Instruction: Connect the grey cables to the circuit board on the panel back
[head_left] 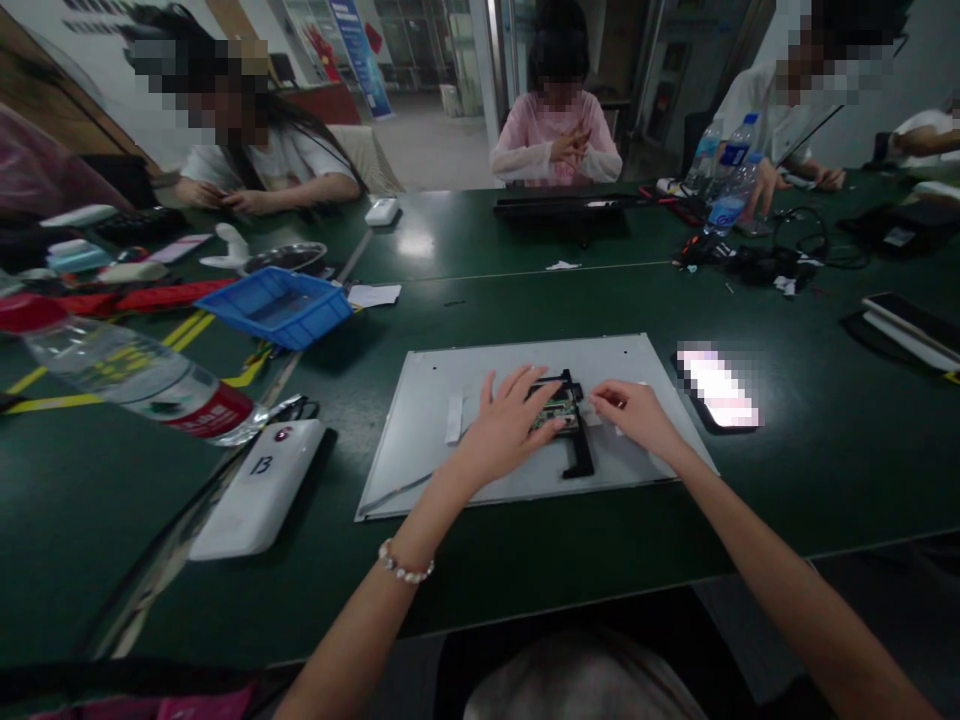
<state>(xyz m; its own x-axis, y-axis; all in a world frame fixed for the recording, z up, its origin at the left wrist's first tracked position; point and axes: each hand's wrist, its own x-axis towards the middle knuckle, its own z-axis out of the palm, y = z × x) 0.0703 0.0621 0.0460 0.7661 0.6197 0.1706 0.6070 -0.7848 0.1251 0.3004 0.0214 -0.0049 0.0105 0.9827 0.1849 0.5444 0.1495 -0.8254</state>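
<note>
Circuit board point(556, 408) in its black bracket point(576, 440) lies on the grey panel point(420, 420) directly before me. Left hand point(504, 425) rests flat, fingers spread, on the board's left edge; right hand point(636, 415) pinches something small at its right edge. Left, a white case point(259, 490) reads "13". Farther off: a blue tray point(277, 305).

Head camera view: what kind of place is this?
Probably an electronics assembly workshop: a shared green table, a grey panel with a small circuit board under the person's hands, and a blue parts bin.
</note>
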